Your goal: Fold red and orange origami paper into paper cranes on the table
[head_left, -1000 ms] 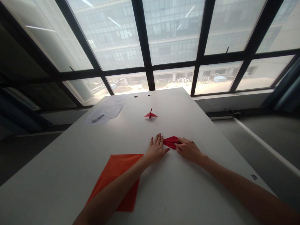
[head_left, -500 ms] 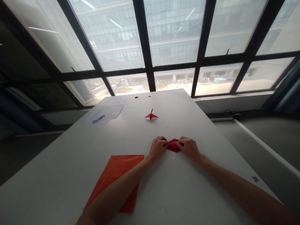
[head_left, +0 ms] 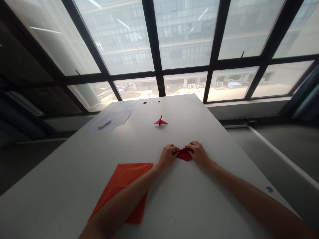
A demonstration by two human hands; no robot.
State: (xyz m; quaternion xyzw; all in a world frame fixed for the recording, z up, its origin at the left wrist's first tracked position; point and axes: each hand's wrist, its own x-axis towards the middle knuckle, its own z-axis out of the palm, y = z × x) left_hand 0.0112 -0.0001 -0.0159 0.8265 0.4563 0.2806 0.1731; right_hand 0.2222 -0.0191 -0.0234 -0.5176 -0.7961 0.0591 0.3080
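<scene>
Right of the orange sheet [head_left: 126, 174]: folded red paper [head_left: 184, 155], long axis too covered to tell | left hand [head_left: 168, 156] pinches its left end, right hand [head_left: 199, 154] its right | paper midway, neither hand clearly nearer

Backlit: strong daylight thru windows [head_left: 184, 36], lower panes nr blown out. Streaky light reflections [head_left: 123, 23] on glass. Room dim, L/R sides v. dark. Worktop [head_left: 196, 126] brighter at far end, greyer up close; soft shadows nr hands [head_left: 168, 156]. Wide-angle distortion, edges stretched. Red paper [head_left: 184, 157] soft, low detail.
</scene>
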